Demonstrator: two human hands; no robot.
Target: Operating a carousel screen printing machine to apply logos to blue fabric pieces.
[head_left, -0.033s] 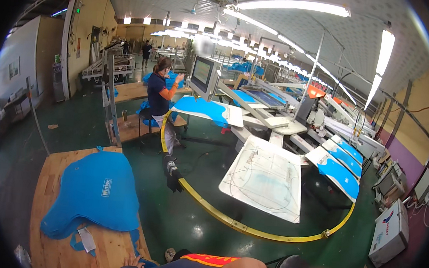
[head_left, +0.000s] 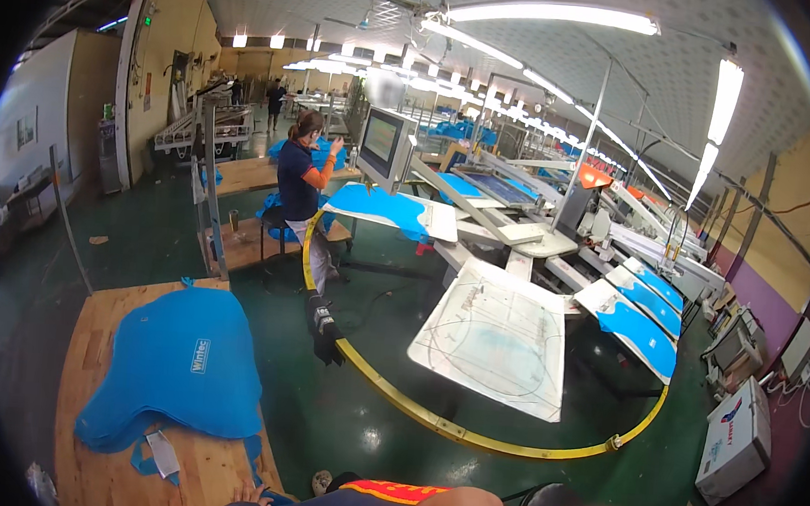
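Observation:
At the lower edge, my left hand (head_left: 253,496) is partly in view at the near edge of the wooden table (head_left: 87,373). Its fingers look apart and rest beside a blue strap end (head_left: 280,500); my dark sleeve hides the rest. A stack of flat blue cut pieces (head_left: 185,360) with a light printed mark lies on this table. A small white tag or paper (head_left: 164,454) sits at the stack's near edge, next to blue straps. My right hand is out of view.
A yellow curved rail (head_left: 450,429) surrounds a carousel printing machine. Its near white board (head_left: 493,337) is bare; others carry blue pieces (head_left: 636,334). A person (head_left: 303,173) stands beyond a screen (head_left: 385,148). A white chest box (head_left: 735,440) stands at right.
The near bare board has shifted very slightly left and toward me. The other person's arms have moved a little. My left hand stays in place.

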